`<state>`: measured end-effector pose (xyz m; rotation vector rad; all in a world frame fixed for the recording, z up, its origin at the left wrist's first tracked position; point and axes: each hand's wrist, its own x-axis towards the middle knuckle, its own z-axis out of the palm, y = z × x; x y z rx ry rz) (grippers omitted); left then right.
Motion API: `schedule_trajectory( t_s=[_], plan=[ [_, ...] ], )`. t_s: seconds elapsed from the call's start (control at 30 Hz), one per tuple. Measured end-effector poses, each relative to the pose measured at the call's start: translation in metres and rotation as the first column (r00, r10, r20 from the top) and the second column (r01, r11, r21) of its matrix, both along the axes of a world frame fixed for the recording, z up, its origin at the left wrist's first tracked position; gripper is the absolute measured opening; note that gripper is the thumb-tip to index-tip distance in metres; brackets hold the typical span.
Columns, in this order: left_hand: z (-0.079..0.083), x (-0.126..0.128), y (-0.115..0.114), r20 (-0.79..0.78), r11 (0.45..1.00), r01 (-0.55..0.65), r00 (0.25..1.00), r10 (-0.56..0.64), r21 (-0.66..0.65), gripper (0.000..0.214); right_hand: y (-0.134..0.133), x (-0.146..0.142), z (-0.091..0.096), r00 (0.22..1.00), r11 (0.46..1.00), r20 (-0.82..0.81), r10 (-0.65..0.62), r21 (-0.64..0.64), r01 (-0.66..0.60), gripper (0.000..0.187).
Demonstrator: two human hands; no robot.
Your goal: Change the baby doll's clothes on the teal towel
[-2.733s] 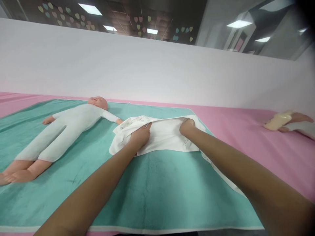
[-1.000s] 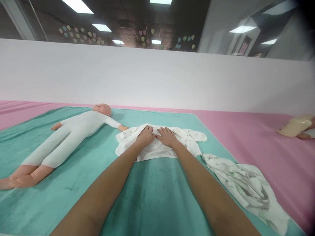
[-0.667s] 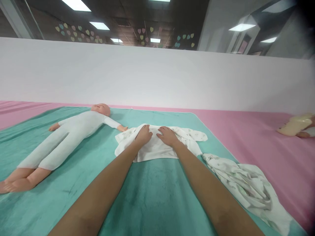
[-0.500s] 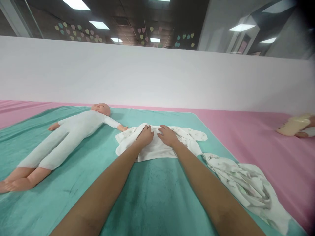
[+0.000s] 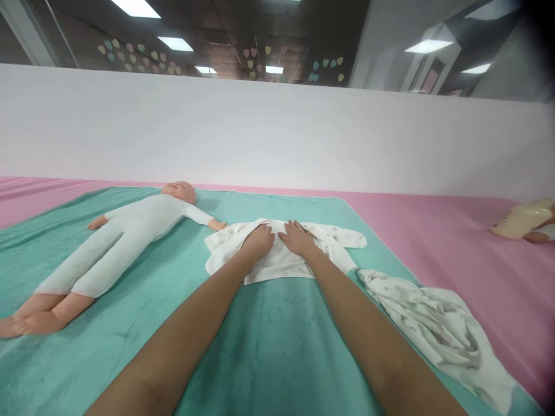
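A folded white baby garment (image 5: 281,263) lies on the teal blanket (image 5: 269,341). My left hand (image 5: 259,240) rests flat on its middle, fingers stretched out. My right hand (image 5: 297,237) lies flat beside it on the same garment, fingers slightly spread. The two hands almost touch. A baby doll (image 5: 125,231) in a white suit lies on its back to the left, one arm reaching toward the garment.
A crumpled white printed cloth (image 5: 433,329) lies at the blanket's right edge. The blanket covers a pink sheet (image 5: 455,242). Far right, a person's hand holds a cream bottle (image 5: 520,218). A white wall runs behind.
Earlier my hands were apart, gripping the garment's fold; the printed cloth has come into view at right. In the last second both hands stayed pressed together on the garment, shifting only slightly.
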<state>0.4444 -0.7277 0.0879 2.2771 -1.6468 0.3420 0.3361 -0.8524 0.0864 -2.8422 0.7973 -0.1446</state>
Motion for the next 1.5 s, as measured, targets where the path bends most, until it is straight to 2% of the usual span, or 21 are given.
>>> schedule_trajectory(
  t_s=[0.1,0.17,0.33,0.63,0.7,0.83,0.9,1.07,1.17,1.23,1.3,1.5],
  plan=[
    [0.003,-0.01,-0.001,0.063,0.997,0.074,0.995,-0.074,-0.007,0.034,-0.001,0.0,0.0,1.0,1.0,-0.002,0.009,0.02,-0.009,0.064],
    [0.003,-0.013,-0.002,0.094,0.997,0.081,0.992,-0.079,-0.009,0.038,-0.001,0.0,0.0,1.0,0.999,-0.004,0.013,0.03,-0.013,0.064],
    [-0.005,-0.006,-0.004,0.002,0.986,-0.143,0.99,0.144,0.084,0.055,-0.002,0.002,0.001,0.999,0.999,-0.034,-0.003,0.049,0.005,0.067],
    [-0.005,-0.005,-0.004,0.03,0.966,-0.223,0.975,0.221,0.134,0.06,-0.009,0.014,-0.001,0.998,0.997,-0.058,-0.025,0.066,0.028,0.073],
    [-0.004,-0.004,-0.005,0.026,0.972,-0.211,0.978,0.209,0.105,0.06,-0.011,0.015,-0.002,0.999,0.998,-0.048,-0.022,0.061,0.025,0.074],
    [-0.002,-0.004,-0.007,0.019,0.997,-0.024,1.0,0.022,0.076,0.048,-0.015,0.018,-0.002,0.999,0.998,-0.047,-0.003,0.058,0.006,0.077],
    [-0.002,-0.005,-0.007,0.005,0.996,0.011,1.0,-0.012,0.091,0.046,-0.017,0.02,-0.002,0.999,0.998,-0.043,0.01,0.059,-0.007,0.076],
    [-0.004,-0.005,-0.007,-0.021,0.991,-0.042,0.999,0.045,0.124,0.049,-0.02,0.022,-0.002,1.0,0.999,-0.018,0.013,0.04,-0.012,0.07],
    [-0.005,-0.002,-0.008,-0.051,0.987,-0.074,0.995,0.081,0.141,0.055,-0.016,0.021,-0.001,1.0,0.999,0.023,0.018,-0.043,-0.017,0.064],
    [-0.004,0.001,-0.008,-0.08,0.984,-0.088,0.992,0.101,0.155,0.058,-0.011,0.019,0.003,0.998,0.994,0.054,0.016,-0.11,-0.01,0.053],
    [-0.004,0.003,-0.008,-0.103,0.984,-0.087,0.989,0.104,0.158,0.059,-0.006,0.018,0.007,0.998,0.988,0.069,-0.012,-0.151,0.023,0.045],
    [-0.005,0.007,-0.008,-0.112,0.991,-0.064,0.991,0.078,0.121,0.057,0.004,0.021,0.01,0.99,0.971,0.071,-0.124,-0.199,0.136,0.04]
  ],
)
